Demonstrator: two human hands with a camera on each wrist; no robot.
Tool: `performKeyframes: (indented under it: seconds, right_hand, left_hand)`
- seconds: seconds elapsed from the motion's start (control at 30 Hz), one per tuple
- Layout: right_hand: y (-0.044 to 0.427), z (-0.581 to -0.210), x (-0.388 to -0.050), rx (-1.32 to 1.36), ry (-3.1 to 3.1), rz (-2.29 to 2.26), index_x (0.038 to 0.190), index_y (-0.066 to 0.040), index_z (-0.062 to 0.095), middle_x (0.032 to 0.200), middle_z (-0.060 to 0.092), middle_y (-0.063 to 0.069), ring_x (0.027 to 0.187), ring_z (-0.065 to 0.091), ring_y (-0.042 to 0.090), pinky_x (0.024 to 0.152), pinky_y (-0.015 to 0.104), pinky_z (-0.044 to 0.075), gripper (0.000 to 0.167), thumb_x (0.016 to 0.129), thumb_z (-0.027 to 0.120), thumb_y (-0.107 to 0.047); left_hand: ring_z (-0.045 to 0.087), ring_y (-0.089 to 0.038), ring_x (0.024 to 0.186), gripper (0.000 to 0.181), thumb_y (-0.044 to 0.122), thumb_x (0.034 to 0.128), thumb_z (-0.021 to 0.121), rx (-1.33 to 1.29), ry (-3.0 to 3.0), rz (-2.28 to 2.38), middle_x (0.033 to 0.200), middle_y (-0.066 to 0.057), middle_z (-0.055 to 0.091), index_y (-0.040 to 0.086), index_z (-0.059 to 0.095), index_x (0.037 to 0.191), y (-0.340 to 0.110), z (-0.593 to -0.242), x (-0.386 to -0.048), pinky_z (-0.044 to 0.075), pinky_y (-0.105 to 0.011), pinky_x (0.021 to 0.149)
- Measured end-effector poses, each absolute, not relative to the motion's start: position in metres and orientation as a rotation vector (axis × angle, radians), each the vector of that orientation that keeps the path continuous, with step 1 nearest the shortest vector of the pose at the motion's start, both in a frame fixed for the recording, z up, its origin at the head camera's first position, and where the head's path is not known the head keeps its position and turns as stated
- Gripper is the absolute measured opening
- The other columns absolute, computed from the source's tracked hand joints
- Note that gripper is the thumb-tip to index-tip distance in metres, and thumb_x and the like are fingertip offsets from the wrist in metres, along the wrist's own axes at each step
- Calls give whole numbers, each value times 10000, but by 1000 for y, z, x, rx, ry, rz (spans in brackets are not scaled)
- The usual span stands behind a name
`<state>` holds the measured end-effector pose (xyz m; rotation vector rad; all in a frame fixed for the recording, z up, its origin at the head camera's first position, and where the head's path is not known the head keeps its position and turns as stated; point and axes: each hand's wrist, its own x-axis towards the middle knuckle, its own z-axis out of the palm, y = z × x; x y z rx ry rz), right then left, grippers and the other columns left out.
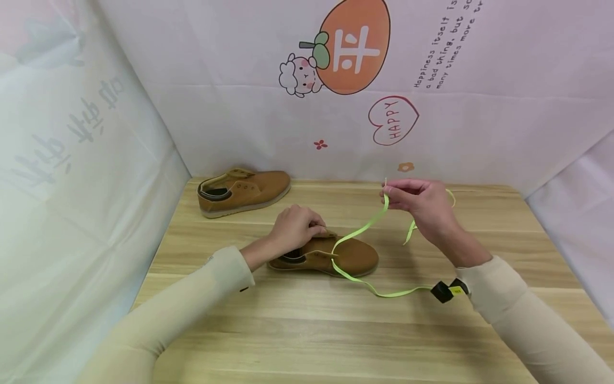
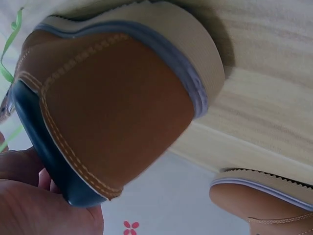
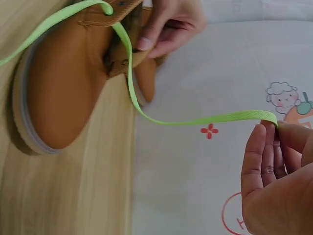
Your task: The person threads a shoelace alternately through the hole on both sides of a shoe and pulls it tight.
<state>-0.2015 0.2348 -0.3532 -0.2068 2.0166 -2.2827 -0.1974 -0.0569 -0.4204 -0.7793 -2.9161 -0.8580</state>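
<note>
A brown shoe [image 1: 357, 257] stands on the wooden table, toe to the right. Its bright green lace [image 1: 361, 230] passes through an eyelet near the toe on the near side. Over the opening, my left hand [image 1: 293, 229] pinches the upper edge of the far flap, which shows better in the right wrist view [image 3: 139, 58]. Raised to the right of the shoe, my right hand [image 1: 424, 208] pinches the lace near one tip between thumb and fingers. The other length of lace trails toward my right wrist. Close up in the left wrist view is the shoe's heel [image 2: 117, 98].
A second brown shoe [image 1: 249, 189], with no lace in its eyelets, stands at the table's back left. White printed cloth [image 1: 240, 106] hangs behind and beside the wooden table [image 1: 307, 336]. Another stretch of green lace [image 1: 410, 233] hangs below my right hand.
</note>
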Motion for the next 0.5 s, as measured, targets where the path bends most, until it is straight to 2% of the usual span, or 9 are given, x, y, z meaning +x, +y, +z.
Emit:
performKeyframes:
  seconds: [0.23, 0.4, 0.5]
  right_hand:
    - [224, -372, -201, -194, 2190, -1973, 1009, 30, 801, 897, 805, 26, 802, 770, 140, 779, 317, 638, 79, 955, 773, -20]
    - [214, -389, -202, -189, 2265, -1779, 1076, 149, 741, 890, 798, 44, 766, 758, 123, 763, 345, 644, 194, 965, 747, -10]
    - [209, -399, -203, -173, 2280, -1689, 1084, 172, 727, 890, 793, 57, 743, 732, 109, 750, 338, 642, 223, 964, 748, -14]
  left_hand:
    - [651, -64, 682, 83, 218, 959, 811, -710, -2999, -978, 882, 43, 812, 156, 864, 942, -58, -417, -205, 487, -258, 615]
    - [645, -73, 668, 96, 224, 963, 806, -647, -3035, -1043, 863, 45, 808, 149, 863, 942, -58, -418, -209, 486, -255, 612]
    - [659, -82, 685, 101, 214, 965, 803, -629, -3049, -1090, 869, 32, 812, 134, 862, 948, -58, -418, -211, 510, -263, 649]
